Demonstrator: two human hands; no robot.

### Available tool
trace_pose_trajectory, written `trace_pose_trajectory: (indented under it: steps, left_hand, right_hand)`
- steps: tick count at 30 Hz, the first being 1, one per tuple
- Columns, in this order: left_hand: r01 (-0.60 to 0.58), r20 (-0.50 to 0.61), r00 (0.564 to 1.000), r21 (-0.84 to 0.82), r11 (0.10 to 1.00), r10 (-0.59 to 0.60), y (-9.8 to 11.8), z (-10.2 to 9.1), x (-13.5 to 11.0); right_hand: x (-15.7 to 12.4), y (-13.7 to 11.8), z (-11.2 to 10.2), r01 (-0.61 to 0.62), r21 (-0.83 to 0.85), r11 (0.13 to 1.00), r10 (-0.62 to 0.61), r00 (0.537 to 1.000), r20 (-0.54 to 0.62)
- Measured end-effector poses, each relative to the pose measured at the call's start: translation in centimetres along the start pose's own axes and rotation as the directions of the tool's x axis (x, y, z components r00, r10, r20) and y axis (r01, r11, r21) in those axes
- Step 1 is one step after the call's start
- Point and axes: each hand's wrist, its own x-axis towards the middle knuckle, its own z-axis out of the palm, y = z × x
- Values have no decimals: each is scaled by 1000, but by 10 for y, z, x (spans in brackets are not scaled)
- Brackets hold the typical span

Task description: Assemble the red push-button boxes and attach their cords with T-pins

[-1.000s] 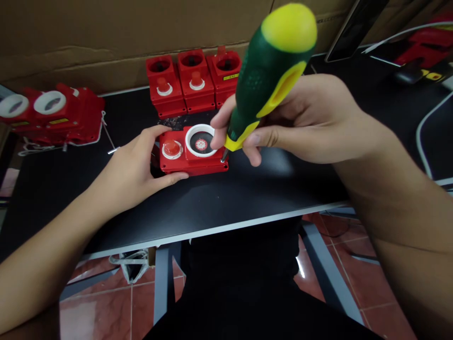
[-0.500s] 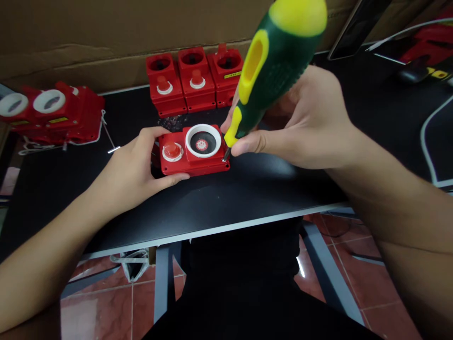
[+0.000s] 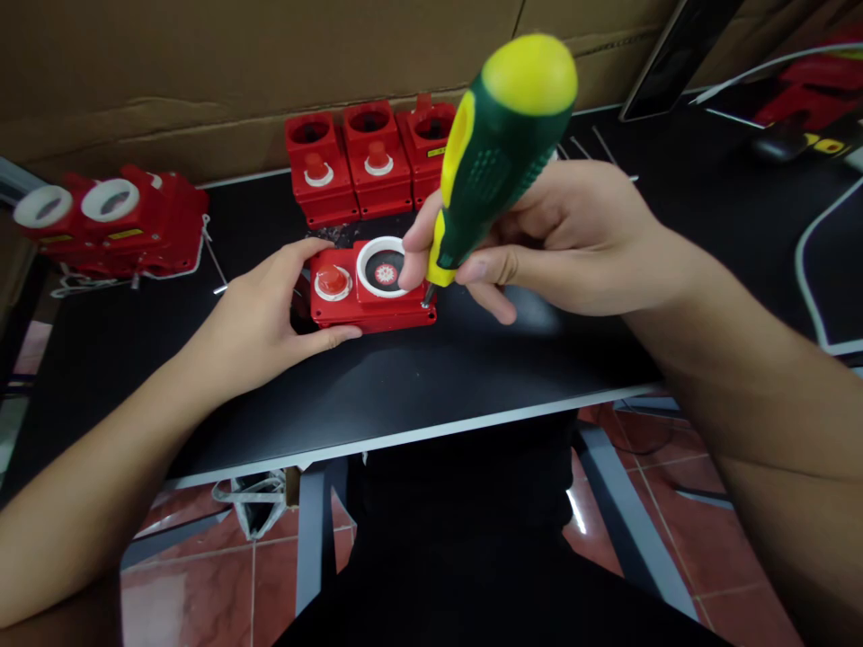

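A red box with a white ring and a small red dome lies on the black table. My left hand grips its left end, thumb along the front side and fingers at the back. In my right hand is a screwdriver with a dark green and yellow handle, held low on the handle between thumb and fingers. The screwdriver leans, its tip down at a screw in the box's front right corner. Some right-hand fingers are spread, one reaching over the white ring.
Behind stand three red housings with round openings, against a cardboard wall. More red boxes with white rings sit at the left, a thin metal rod beside them. Thin rods lie behind my right hand; a white cable runs at the right.
The screwdriver handle has swung left and down, while its tip stays at the same corner. My right-hand fingers have shifted around the handle. My left hand keeps its hold on the box.
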Motion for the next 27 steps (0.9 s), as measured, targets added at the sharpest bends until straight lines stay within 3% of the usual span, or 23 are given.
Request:
trace_pose_trajectory:
  steps: [8,18,23,27]
  left_hand:
    - [21,-1,1000,13,1000,-21,0,1,-3]
    - [2,3,1000,7,1000,-2,3,1,-3]
    - [3,6,1000,7,1000,-3,2,-1,-2]
    - [-5,6,1000,24,1000,5,1,0,-2]
  right_hand:
    - [4,4,14,-41,-5,999,39,973,-226]
    - [8,1,17,-80,-137,987,17,911,-412]
    - [8,2,12,15,-69,998,-35,952,-303]
    - [1,-7,7,-49,-54,997,37,978,-203]
